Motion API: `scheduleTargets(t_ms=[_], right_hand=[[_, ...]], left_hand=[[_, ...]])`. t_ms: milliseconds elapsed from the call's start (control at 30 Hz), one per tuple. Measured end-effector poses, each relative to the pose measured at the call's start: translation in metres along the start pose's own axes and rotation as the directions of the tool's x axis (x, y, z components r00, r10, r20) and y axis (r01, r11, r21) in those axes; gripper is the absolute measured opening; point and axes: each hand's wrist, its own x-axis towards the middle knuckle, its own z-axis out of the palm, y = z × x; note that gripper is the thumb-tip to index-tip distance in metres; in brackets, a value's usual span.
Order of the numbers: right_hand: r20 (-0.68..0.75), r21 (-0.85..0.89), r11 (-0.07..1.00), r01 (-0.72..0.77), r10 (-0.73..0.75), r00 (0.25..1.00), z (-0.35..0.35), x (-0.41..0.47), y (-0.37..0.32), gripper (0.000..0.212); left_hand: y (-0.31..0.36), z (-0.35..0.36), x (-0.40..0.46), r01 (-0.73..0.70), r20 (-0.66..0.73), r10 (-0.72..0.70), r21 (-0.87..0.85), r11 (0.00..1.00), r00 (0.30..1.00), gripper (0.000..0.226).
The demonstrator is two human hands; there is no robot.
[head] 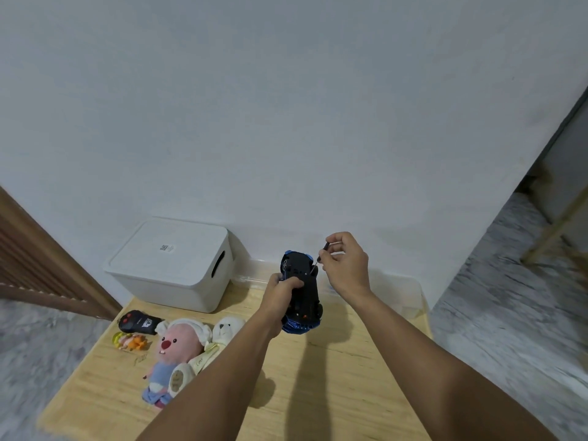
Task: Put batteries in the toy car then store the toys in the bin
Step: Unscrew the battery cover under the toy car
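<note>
A blue toy car [302, 291] is held upside down above the wooden table [334, 377], its black underside facing me. My left hand [281, 289] grips the car's left side. My right hand [345, 261] pinches a small black screwdriver [320, 256], whose tip touches the car's underside near its far end. A white lidded bin [173, 265] stands at the table's back left against the wall. No batteries are visible.
A black remote control [138, 321], a small orange and green toy [130, 341], a pink plush in blue clothes [171, 354] and a cream plush bear [222, 332] lie at the left. A clear plastic container [404, 294] sits at the back right.
</note>
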Motion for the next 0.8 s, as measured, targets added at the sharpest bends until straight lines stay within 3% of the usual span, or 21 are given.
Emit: scheduleTargets(t_ms=[200,300,500,567,667,800], right_hand=[[0.140,-0.146,0.982,-0.120,0.141,0.980,0.008,-0.014,0.032,0.024],[0.236,-0.246,0.956,-0.157,0.217,0.947,0.014,-0.022,0.051,0.024],[0.289,-0.377,0.891,-0.252,0.372,0.882,0.025,-0.042,0.086,0.026],[0.264,-0.431,0.864,-0.262,0.398,0.879,0.028,-0.048,0.095,0.026],[0.262,-0.559,0.809,-0.179,0.377,0.888,0.030,-0.056,0.108,0.013],[0.302,-0.721,0.692,-0.047,0.374,0.877,0.029,-0.068,0.121,0.015]], left_hand=[[-0.023,-0.016,-0.001,0.143,0.049,-0.143,-0.002,0.990,0.988,0.031],[-0.034,-0.022,-0.004,0.193,0.054,-0.195,0.035,0.981,0.979,0.024],[-0.055,-0.033,0.004,0.103,-0.020,-0.104,0.409,0.907,0.994,0.037],[-0.061,-0.034,0.002,0.073,-0.083,-0.030,0.578,0.813,0.996,0.043],[-0.075,-0.032,-0.001,0.064,-0.172,0.127,0.801,0.596,0.977,0.049],[-0.095,-0.023,-0.002,0.123,-0.184,0.188,0.947,0.297,0.965,0.077]])
